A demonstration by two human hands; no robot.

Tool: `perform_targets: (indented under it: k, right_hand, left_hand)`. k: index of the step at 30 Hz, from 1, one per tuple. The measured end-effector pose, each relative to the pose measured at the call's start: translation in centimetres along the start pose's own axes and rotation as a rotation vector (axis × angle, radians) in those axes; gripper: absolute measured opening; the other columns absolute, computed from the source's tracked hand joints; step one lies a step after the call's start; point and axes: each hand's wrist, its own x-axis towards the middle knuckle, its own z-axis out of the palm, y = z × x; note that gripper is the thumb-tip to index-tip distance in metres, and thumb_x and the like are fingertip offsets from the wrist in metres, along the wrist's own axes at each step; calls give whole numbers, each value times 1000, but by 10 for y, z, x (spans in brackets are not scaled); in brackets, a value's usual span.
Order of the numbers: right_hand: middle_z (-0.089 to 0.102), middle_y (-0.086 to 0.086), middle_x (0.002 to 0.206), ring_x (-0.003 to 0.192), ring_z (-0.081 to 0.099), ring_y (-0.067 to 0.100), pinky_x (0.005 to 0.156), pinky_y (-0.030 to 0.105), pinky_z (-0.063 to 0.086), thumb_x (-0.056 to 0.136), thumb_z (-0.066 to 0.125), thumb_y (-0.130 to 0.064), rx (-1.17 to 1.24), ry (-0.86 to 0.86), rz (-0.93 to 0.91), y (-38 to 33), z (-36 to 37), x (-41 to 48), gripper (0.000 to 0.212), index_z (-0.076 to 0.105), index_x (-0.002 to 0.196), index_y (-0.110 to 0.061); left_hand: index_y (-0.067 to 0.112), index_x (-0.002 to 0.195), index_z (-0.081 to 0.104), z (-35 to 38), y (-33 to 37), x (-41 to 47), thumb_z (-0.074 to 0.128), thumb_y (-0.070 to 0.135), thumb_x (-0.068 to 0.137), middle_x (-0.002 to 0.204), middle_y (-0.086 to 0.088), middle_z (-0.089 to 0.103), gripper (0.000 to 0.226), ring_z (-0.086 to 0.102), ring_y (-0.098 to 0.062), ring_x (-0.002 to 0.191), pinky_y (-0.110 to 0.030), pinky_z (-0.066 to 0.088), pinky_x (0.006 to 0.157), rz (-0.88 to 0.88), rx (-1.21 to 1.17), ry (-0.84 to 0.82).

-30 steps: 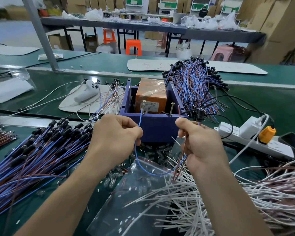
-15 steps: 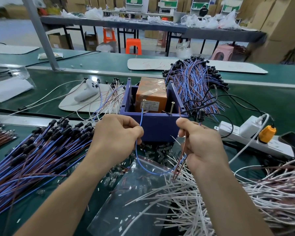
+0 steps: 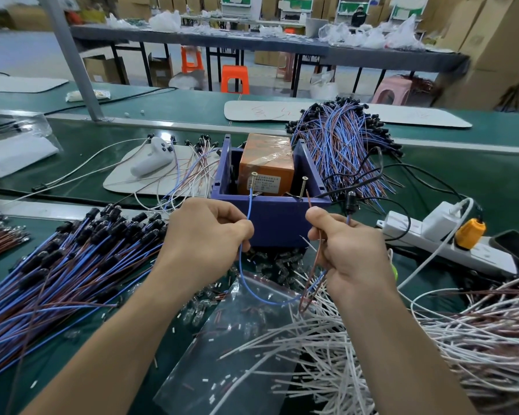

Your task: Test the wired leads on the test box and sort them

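Observation:
A blue test box [image 3: 277,218] stands in the middle of the bench with an orange block [image 3: 267,166] inside and two upright screws, left screw [image 3: 253,181] and right screw [image 3: 303,187]. My left hand [image 3: 206,235] pinches the blue wire [image 3: 249,205] of one lead, its tip at the left screw. My right hand [image 3: 351,250] pinches the brown wire [image 3: 313,235] of the same lead; its tip stands just right of the right screw. The lead's black cap [image 3: 350,200] sticks up above my right hand. The two wires loop down between my hands.
A big pile of black-capped blue and brown leads [image 3: 60,265] lies at the left, another pile of leads [image 3: 345,145] behind the box. White wires [image 3: 357,354] heap at the lower right, a clear bag [image 3: 237,339] in front, a power strip [image 3: 438,238] at the right.
Both hands hold almost still; the brown wire's tip has shifted slightly near the right screw.

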Motion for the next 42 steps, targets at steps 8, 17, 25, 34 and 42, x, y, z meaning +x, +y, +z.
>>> perform_targets:
  k: [8, 17, 25, 34, 42]
  right_hand:
    - [62, -1, 50, 30, 36, 4, 34, 14, 27, 83, 83, -16, 4, -9, 0, 1, 0, 0, 28, 68, 59, -16]
    - [57, -4, 45, 32, 40, 3, 34, 15, 29, 86, 79, -13, 30, 31, 7, -5, 0, -7, 27, 65, 64, -17]
    - [52, -3, 46, 42, 40, 9, 43, 22, 32, 87, 75, -8, 125, 62, -76, -19, -2, -10, 32, 62, 60, -18]
    - [62, 6, 52, 39, 41, 6, 40, 13, 30, 82, 79, -17, -467, -507, -95, -13, 0, -19, 23, 71, 62, -9]
    - [72, 2, 66, 46, 44, 6, 54, 25, 37, 98, 63, -31, -523, -458, -199, -17, 4, -25, 33, 79, 79, -10]
  left_hand:
    - [33, 66, 76, 0, 2, -2, 73, 15, 85, 58, 5, 72, 27, 62, -6, 45, -12, 41, 42, 0, 7, -5]
    - [37, 68, 76, -1, 2, -1, 73, 19, 85, 58, 6, 72, 25, 67, -15, 50, -17, 46, 44, -13, 45, 7]
    - [37, 62, 74, -7, 12, -8, 67, 40, 71, 54, 13, 68, 12, 64, -12, 55, -29, 50, 61, -41, 185, 263]
    - [22, 73, 56, -37, 30, -26, 58, 64, 88, 71, 7, 52, 45, 54, -19, 68, -32, 41, 63, -17, 1182, -226]
    - [63, 91, 65, -62, 71, -70, 56, 69, 79, 67, 22, 68, 16, 60, 4, 63, -19, 47, 54, 223, 835, -125]
